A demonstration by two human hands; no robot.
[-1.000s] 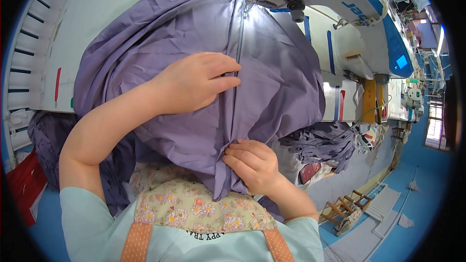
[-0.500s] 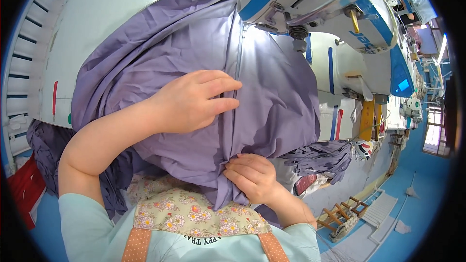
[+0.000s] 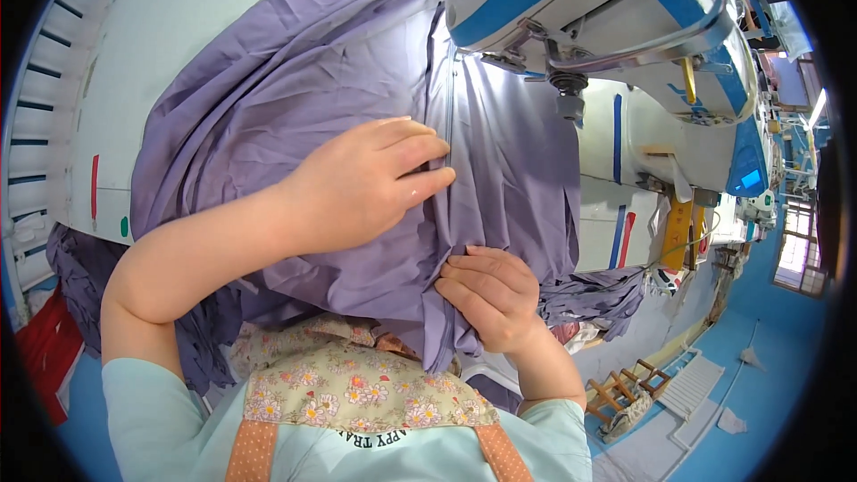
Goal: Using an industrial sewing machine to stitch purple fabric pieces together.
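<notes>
A wide sheet of purple cloth point(image 3: 357, 80) is spread over the sewing machine table, with a long folded seam running from near my body up under the machine head. My left hand point(image 3: 379, 183) lies palm down on the cloth, its thumb and fingertips apart and touching the left side of the seam. Nearer to me, my right hand point(image 3: 491, 295) is closed on the cloth at the seam, pinching it between thumb and fingers. The sewing machine point(image 3: 616, 18), white and blue, stands at the upper right with its lamp lighting the cloth. Its needle area is hidden.
Bunched purple cloth point(image 3: 594, 296) hangs beyond the table edge at right, and more dark purple cloth point(image 3: 80, 272) sits at lower left beside a red item point(image 3: 49, 348). A yellow part point(image 3: 678, 234) is at the table's right. Wooden stools point(image 3: 625, 393) stand farther off.
My right hand has moved up toward the machine and slightly right, with the cloth in it. My left hand has shifted slightly right, its fingers more bent. The seam has shifted right.
</notes>
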